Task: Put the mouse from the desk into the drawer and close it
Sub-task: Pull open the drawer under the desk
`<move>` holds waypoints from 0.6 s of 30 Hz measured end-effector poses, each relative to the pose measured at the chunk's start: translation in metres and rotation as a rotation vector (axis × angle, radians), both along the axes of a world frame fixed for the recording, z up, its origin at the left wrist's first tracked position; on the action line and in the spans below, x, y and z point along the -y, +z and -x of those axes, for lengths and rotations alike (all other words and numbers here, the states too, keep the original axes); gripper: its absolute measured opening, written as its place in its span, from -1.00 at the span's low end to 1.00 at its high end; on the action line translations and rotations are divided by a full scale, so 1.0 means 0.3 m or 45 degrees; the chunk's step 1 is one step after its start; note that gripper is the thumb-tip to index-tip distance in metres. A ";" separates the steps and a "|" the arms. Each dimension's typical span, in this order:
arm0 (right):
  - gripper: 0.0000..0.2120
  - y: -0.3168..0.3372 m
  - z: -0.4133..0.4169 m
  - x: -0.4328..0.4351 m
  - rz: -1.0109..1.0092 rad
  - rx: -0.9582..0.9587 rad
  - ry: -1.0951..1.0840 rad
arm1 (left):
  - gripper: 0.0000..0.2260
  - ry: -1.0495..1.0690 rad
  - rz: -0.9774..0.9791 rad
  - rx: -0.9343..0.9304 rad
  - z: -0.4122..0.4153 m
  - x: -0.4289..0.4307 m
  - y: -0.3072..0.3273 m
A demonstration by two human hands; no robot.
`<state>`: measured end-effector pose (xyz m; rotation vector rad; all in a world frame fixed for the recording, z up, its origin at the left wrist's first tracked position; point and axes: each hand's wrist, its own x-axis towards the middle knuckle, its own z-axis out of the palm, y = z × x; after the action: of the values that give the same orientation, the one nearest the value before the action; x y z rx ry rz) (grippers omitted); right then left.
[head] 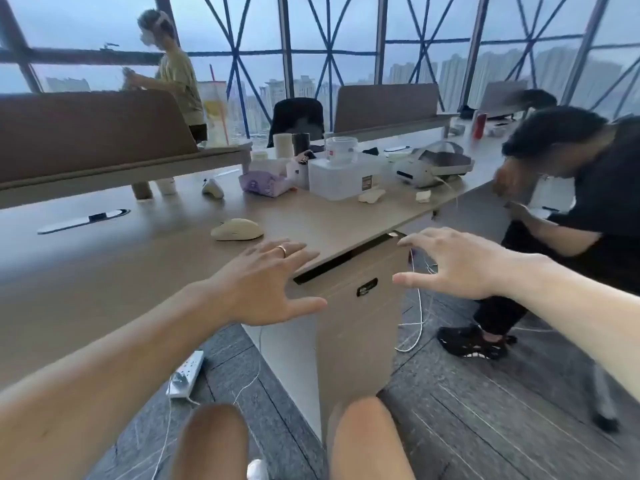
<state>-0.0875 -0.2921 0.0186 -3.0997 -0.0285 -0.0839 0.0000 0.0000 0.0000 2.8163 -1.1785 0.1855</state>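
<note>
A cream-coloured mouse (pixel 237 230) lies on the grey-brown desk (pixel 104 265), a short way back from its front edge. My left hand (pixel 263 282) hovers open over the desk edge just in front of the mouse, fingers spread, a ring on one finger. Below the desk stands a beige drawer cabinet (pixel 349 327); its top drawer (pixel 346 282) looks shut, with a dark gap above it and a small black lock on the front. My right hand (pixel 460 265) is open with curled fingers, held in the air just right of the cabinet's top corner.
A person in black (pixel 581 202) crouches at the right, close to the cabinet. Another person (pixel 173 71) stands behind the partition. Clear boxes (pixel 337 176), a tissue pack (pixel 265 183) and a headset (pixel 429 166) crowd the desk's back. A power strip (pixel 185 374) and cables lie on the floor.
</note>
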 end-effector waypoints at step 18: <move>-0.48 -0.566 -0.397 0.068 -0.212 -0.190 -0.140 | -0.12 0.048 0.083 -0.086 -0.295 0.258 -0.591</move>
<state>0.0317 -0.3123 -0.1514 -2.9295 0.1462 0.1344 0.0886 -0.0773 -0.1774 2.7664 -1.0858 0.1281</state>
